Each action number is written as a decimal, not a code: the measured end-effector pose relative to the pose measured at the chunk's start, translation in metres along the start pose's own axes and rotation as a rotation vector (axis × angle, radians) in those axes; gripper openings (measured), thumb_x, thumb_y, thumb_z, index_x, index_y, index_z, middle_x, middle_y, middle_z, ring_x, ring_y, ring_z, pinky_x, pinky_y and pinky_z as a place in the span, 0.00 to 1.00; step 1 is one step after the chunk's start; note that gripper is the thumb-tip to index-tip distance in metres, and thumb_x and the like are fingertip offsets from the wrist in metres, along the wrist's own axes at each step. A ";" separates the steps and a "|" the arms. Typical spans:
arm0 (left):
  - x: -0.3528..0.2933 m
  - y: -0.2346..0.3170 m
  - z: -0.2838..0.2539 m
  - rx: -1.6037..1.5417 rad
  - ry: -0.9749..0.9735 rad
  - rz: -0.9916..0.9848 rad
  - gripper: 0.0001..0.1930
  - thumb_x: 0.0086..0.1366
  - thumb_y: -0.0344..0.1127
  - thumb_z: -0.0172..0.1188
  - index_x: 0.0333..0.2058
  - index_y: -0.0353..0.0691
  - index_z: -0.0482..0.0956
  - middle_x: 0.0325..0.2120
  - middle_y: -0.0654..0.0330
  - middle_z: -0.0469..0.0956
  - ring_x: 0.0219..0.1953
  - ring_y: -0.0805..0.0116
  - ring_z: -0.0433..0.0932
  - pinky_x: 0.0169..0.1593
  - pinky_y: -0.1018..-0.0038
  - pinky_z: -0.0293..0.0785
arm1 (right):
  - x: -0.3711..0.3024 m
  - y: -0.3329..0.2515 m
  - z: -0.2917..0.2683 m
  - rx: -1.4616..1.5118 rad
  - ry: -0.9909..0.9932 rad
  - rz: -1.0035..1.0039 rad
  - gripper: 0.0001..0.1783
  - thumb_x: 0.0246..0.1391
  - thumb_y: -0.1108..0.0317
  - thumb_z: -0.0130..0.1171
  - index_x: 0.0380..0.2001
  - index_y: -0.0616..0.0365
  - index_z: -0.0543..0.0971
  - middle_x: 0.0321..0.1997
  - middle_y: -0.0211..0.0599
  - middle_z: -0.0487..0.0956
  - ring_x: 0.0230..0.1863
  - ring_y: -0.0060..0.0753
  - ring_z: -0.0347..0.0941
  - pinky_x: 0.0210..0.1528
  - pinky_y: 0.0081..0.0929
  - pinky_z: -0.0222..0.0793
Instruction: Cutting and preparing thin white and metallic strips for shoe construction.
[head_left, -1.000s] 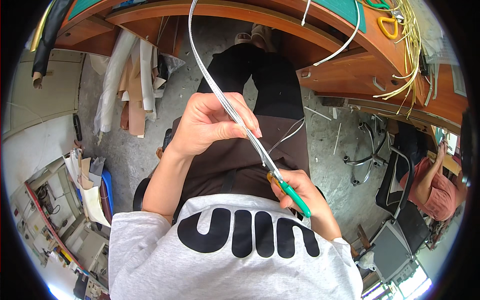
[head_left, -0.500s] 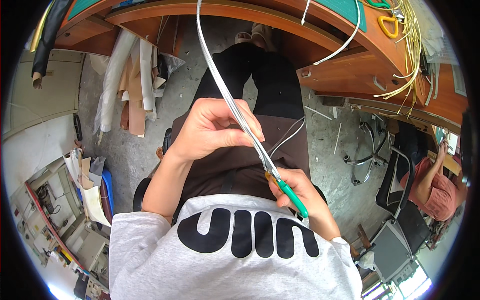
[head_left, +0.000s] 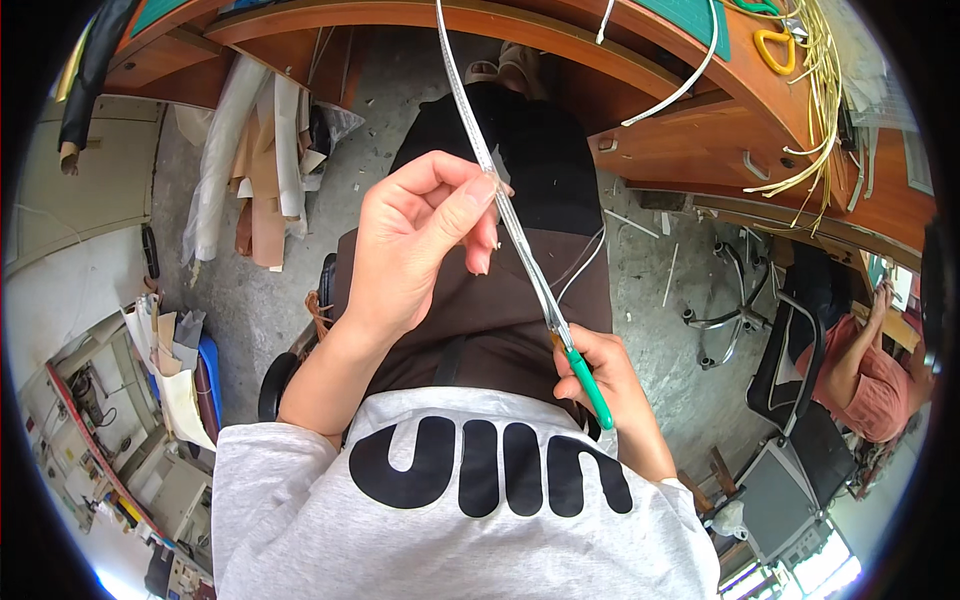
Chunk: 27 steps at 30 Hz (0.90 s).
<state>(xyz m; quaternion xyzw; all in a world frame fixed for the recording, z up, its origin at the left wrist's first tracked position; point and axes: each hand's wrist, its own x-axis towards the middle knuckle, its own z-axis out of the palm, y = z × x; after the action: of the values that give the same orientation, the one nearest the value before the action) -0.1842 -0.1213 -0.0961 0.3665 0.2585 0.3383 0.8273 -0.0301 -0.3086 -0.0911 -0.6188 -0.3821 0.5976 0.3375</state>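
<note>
A long, narrow silvery-white strip [head_left: 464,105] runs down from the desk's edge across my lap. My left hand [head_left: 405,245] pinches it between thumb and forefinger, the other fingers curled loosely. My right hand [head_left: 613,373] grips green-handled scissors [head_left: 588,388], whose blades point up and left along the strip's lower part. Whether the blades are cutting into it, I cannot tell. A thin loop of pale strip [head_left: 587,262] curves over the brown apron [head_left: 400,330] beside the scissors.
Above my knees runs a wooden desk [head_left: 690,150] with drawers and a green mat. A bundle of yellowish cords [head_left: 825,100] hangs at its right end, near a yellow handle [head_left: 775,52]. Material rolls [head_left: 225,150] stand at left; an office chair [head_left: 735,315] and another person [head_left: 870,385] are at right.
My left hand has moved up along the strip, its fingers now more spread. The strip's upper part has shifted right. My right hand keeps its hold on the scissors, slightly lower.
</note>
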 end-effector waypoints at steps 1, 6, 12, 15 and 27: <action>-0.001 0.001 0.004 0.017 0.027 -0.022 0.08 0.65 0.32 0.53 0.33 0.32 0.74 0.19 0.60 0.74 0.18 0.77 0.71 0.22 0.84 0.69 | 0.000 0.000 0.000 -0.027 0.010 -0.010 0.28 0.36 0.54 0.72 0.21 0.61 0.65 0.15 0.33 0.58 0.19 0.27 0.51 0.21 0.24 0.52; -0.002 -0.001 0.009 0.040 0.055 -0.021 0.06 0.65 0.30 0.53 0.31 0.33 0.71 0.20 0.58 0.75 0.18 0.75 0.74 0.22 0.82 0.71 | 0.001 0.001 0.001 -0.037 0.020 -0.009 0.28 0.37 0.53 0.71 0.23 0.61 0.65 0.17 0.35 0.58 0.19 0.31 0.53 0.23 0.26 0.54; -0.007 -0.002 0.012 0.073 0.045 -0.006 0.06 0.65 0.29 0.53 0.31 0.33 0.70 0.20 0.57 0.76 0.19 0.73 0.76 0.23 0.81 0.74 | 0.004 -0.002 0.005 0.035 0.010 -0.029 0.28 0.38 0.52 0.70 0.23 0.61 0.64 0.18 0.34 0.59 0.20 0.33 0.55 0.24 0.27 0.55; -0.007 -0.004 0.012 0.070 0.054 -0.007 0.06 0.65 0.29 0.53 0.31 0.32 0.70 0.20 0.57 0.76 0.19 0.73 0.76 0.23 0.80 0.75 | 0.003 0.001 0.006 0.043 0.003 -0.033 0.28 0.38 0.52 0.70 0.23 0.61 0.64 0.17 0.32 0.59 0.20 0.30 0.54 0.23 0.26 0.54; -0.009 -0.006 0.011 0.063 -0.003 0.002 0.06 0.65 0.29 0.53 0.31 0.32 0.70 0.21 0.57 0.76 0.21 0.74 0.76 0.25 0.80 0.75 | 0.007 -0.004 0.007 0.041 0.025 -0.022 0.28 0.37 0.54 0.72 0.22 0.61 0.64 0.17 0.31 0.58 0.19 0.28 0.52 0.22 0.24 0.53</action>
<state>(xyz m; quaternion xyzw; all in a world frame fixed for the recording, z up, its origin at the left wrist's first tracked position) -0.1808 -0.1361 -0.0930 0.3932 0.2677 0.3301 0.8153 -0.0375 -0.3009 -0.0918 -0.6149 -0.3722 0.5939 0.3615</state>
